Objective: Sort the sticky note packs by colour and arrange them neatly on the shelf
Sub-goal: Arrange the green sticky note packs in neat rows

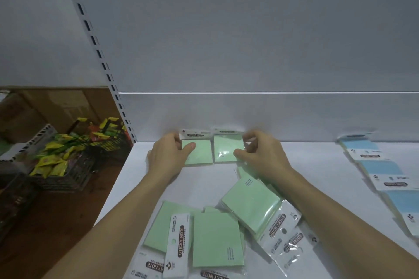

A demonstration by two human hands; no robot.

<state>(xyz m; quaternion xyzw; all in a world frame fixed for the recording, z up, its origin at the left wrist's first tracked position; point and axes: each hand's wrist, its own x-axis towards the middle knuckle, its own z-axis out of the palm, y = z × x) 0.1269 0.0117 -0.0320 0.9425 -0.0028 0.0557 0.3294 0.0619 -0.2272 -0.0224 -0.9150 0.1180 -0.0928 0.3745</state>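
— What is this shelf like from where you stand?

— A flat white shelf [317, 179], with a pale back panel [249, 115] rising straight behind it and a slotted upright [95, 45] running up its left edge. The light is dim and grey.

— And the sticky notes?

— Two lie flat, side by side, against the back panel. The left hand [169, 154] grips the left green pack [201, 154], thumb on top and fingers curled round its outer edge. The right hand [260, 154] pinches the right green pack [226, 149] at its right edge, thumb pressed on the face. The two packs sit just beside each other, headers toward the panel.

— Any others?

— A loose heap of green packs [217, 238] lies near the front edge between the forearms, overlapping and turned every way. Well apart, along the right side, a row of blue packs [381, 172] overlaps in a line running toward the front.

— What is beyond the shelf?

— To the left and lower, a dark wire basket [74, 174] holds yellow and green snack packets [54, 163]. Behind it stands a cardboard box [56, 106].
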